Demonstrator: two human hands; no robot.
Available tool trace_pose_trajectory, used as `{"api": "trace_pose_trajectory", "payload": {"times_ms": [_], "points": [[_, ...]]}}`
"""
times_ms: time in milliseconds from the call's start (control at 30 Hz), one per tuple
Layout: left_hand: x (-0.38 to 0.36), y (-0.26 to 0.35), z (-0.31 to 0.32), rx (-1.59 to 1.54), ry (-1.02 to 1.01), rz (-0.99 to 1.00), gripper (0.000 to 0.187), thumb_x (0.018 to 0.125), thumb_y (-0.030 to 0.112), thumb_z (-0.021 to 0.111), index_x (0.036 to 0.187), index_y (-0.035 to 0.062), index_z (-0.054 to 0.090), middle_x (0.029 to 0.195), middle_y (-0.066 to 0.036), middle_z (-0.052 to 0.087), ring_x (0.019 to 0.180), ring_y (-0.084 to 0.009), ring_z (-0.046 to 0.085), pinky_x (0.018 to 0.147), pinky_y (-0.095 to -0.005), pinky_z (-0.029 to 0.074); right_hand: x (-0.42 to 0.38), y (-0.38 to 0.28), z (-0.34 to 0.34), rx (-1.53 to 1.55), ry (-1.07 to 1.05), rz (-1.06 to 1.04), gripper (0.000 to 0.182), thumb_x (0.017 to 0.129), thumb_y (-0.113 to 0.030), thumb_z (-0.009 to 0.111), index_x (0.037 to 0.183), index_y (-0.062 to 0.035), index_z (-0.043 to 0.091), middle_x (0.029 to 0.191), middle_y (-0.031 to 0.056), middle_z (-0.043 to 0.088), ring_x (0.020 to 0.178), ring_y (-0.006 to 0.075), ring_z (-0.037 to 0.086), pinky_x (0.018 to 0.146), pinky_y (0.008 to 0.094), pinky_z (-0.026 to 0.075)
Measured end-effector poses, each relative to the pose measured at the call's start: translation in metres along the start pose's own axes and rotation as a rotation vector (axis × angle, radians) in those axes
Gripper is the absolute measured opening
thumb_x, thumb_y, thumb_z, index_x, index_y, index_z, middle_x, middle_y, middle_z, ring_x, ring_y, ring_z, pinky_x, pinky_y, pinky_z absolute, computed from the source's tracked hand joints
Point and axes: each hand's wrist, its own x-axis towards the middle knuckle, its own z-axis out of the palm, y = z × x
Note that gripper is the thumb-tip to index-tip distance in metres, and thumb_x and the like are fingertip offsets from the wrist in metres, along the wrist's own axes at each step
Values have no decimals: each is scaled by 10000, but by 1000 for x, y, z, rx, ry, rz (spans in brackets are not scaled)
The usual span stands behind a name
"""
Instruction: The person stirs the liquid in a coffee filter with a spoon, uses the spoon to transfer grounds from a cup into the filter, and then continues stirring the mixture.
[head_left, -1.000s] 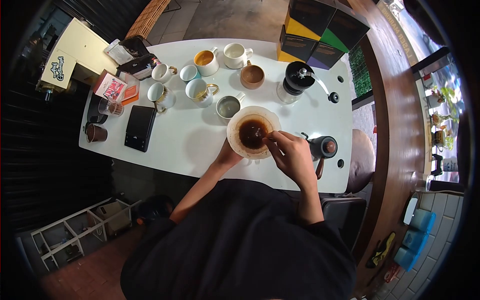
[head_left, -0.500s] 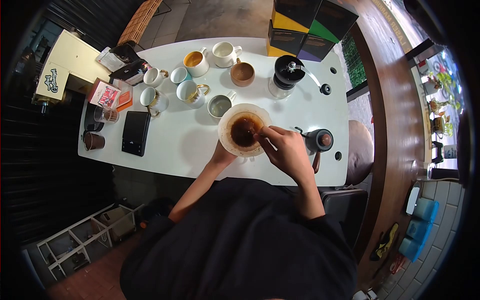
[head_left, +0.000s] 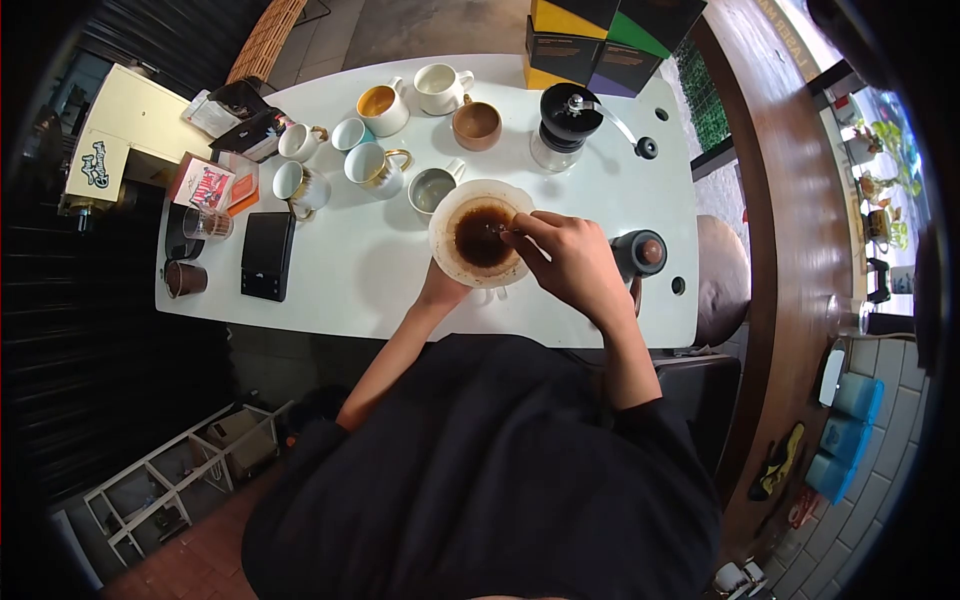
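Observation:
A white coffee dripper (head_left: 443, 250) with a stained paper filter holds dark, wet coffee (head_left: 482, 238) above the table's near middle. Part of a clear glass vessel (head_left: 500, 293) shows beneath it. My left hand (head_left: 443, 287) is closed at the dripper's lower left side, its fingers mostly hidden behind it. Over the right rim, my right hand (head_left: 572, 258) is pinched, fingertips at the coffee's edge; whatever thin thing they hold is too small to name. Just beyond the dripper stands a grey cup (head_left: 434, 190). To the right of my right hand sits a dark kettle (head_left: 638, 255).
Several mugs, including a white mug (head_left: 375, 170) and a brown cup (head_left: 477, 127), stand at the back. A hand grinder (head_left: 568, 125) is at the back right, near stacked boxes (head_left: 565, 60). A black scale (head_left: 267, 258) lies left on the white table (head_left: 340, 290).
The camera view has shifted, so the table and its things sit higher in the picture. My right fingertips have moved slightly toward the far side within the dripper. My left hand stays at the dripper.

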Motion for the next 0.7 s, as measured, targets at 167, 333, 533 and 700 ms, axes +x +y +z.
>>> {"api": "trace_pose_trajectory", "payload": {"times_ms": [167, 333, 533, 700], "points": [[0, 8, 0, 148, -16, 32, 627, 869, 28, 754, 1422, 70, 462, 1374, -94, 556, 1246, -201, 568, 1053, -360, 492, 4, 0, -6, 45, -85, -11, 113, 933, -213, 674, 923, -101, 680, 815, 72, 700, 671, 302, 674, 585, 404, 524], [0, 17, 3, 241, 4, 13, 681, 833, 48, 797, 1424, 69, 460, 1373, -92, 558, 1251, -202, 565, 1061, -360, 479, 5, 2, -2, 0, -102, -74, 143, 944, -236, 660, 936, -95, 679, 823, 83, 703, 694, 323, 675, 604, 427, 528], [0, 21, 5, 349, 13, -10, 746, 785, 61, 843, 1424, 72, 459, 1382, -94, 552, 1265, -214, 556, 1072, -367, 467, 7, 0, -2, -23, -87, -33, 143, 954, -240, 641, 979, -110, 695, 818, 86, 716, 716, 317, 689, 617, 426, 540], [3, 30, 5, 425, 30, -26, 785, 753, 76, 873, 1421, 75, 462, 1366, -96, 566, 1247, -216, 572, 1071, -368, 471, 4, 1, -3, -2, -67, -26, 156, 952, -252, 641, 1011, -121, 702, 833, 88, 725, 722, 316, 693, 623, 428, 544]]}}
